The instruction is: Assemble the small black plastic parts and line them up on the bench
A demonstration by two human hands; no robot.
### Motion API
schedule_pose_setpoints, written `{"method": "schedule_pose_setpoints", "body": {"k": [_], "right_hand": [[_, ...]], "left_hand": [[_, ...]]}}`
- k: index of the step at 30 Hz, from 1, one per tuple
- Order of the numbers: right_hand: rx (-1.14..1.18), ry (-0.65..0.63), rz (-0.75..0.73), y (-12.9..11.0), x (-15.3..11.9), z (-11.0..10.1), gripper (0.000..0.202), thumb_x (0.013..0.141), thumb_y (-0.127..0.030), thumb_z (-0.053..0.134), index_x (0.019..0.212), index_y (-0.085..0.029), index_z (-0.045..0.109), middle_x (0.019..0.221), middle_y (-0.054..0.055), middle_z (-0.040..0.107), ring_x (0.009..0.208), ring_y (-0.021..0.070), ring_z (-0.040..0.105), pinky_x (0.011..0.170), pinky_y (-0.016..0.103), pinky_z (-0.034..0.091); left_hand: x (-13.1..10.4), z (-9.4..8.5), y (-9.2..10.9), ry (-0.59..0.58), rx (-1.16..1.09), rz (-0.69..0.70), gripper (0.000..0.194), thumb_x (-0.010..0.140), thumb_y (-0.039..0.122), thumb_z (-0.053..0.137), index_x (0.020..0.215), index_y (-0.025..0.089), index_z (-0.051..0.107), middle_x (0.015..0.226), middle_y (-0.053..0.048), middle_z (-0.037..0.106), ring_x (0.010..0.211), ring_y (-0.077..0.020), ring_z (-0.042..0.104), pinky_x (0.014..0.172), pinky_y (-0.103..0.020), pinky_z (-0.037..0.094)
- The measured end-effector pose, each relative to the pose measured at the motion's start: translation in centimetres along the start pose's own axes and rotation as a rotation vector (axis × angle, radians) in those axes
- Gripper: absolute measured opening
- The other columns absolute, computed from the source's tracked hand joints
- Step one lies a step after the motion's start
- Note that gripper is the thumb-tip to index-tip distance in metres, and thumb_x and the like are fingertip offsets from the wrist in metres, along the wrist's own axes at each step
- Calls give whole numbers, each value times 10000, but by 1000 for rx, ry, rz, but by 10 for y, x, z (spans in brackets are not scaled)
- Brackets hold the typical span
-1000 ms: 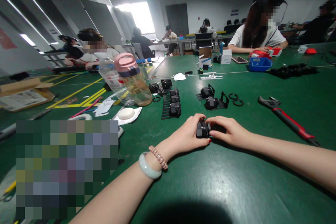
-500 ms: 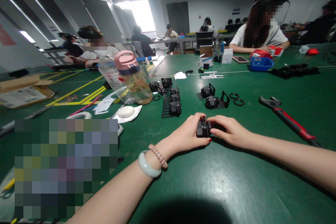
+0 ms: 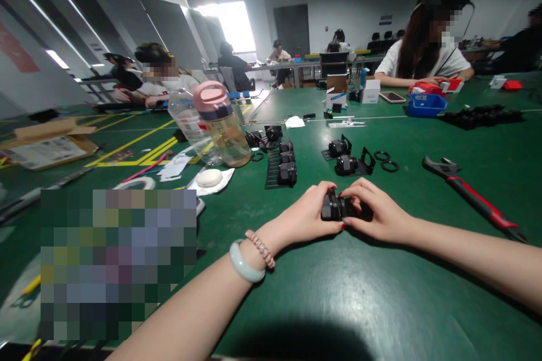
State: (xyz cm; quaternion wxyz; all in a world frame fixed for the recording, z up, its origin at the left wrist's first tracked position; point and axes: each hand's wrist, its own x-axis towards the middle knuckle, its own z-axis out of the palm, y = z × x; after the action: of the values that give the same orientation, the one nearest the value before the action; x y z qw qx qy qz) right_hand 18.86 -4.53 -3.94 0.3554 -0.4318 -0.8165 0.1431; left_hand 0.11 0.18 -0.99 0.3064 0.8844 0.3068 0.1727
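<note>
My left hand (image 3: 311,211) is closed around a black plastic fitting with a hexagonal body, a cable gland (image 3: 331,207) by its look. Thumb and fingertips of my right hand (image 3: 379,215) pinch the right end of the same gland, where a thin ring-like edge shows. Just beyond my hands lie two similar glands on black angle brackets (image 3: 367,161). Beside them are two black ring nuts (image 3: 389,166). Further left, several glands (image 3: 287,174) stand in a row by a black slotted plate (image 3: 272,174). Whatever sits inside my curled right fingers is partly hidden.
An adjustable wrench (image 3: 478,197) with a red-black handle lies at the right. A pink-lidded bottle (image 3: 224,135), a clear bottle (image 3: 186,118) and a white round object (image 3: 209,178) are at the left. Farther back stand a blue bin (image 3: 427,106) and small boxes (image 3: 336,90); people sit around.
The whole view has shifted slightly, so things appear farther right. My right fingers have curled differently at the gland's end, with a little more of that end showing. My left hand keeps its hold.
</note>
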Motion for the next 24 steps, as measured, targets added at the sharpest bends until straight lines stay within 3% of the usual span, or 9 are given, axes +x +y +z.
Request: {"method": "schedule_pose_setpoints", "body": {"k": [11, 24], "right_hand": [[6, -99, 138, -4, 0, 1, 362, 735, -275, 540, 1071, -200, 429, 579, -50, 452, 513, 92, 423, 497, 202, 325], [37, -109, 156, -4, 1, 1, 370, 738, -280, 536, 1081, -193, 426, 561, -59, 452, 495, 82, 418, 487, 190, 310]], "left_hand": [[-1, 0, 0, -3, -18, -12, 589, 610, 331, 616, 1133, 197, 379, 988, -59, 473, 885, -200, 481, 786, -355, 407], [-1, 0, 0, -2, -6, -6, 590, 613, 331, 614, 1135, 197, 375, 988, -60, 473, 882, -200, 479, 783, -353, 406]]}}
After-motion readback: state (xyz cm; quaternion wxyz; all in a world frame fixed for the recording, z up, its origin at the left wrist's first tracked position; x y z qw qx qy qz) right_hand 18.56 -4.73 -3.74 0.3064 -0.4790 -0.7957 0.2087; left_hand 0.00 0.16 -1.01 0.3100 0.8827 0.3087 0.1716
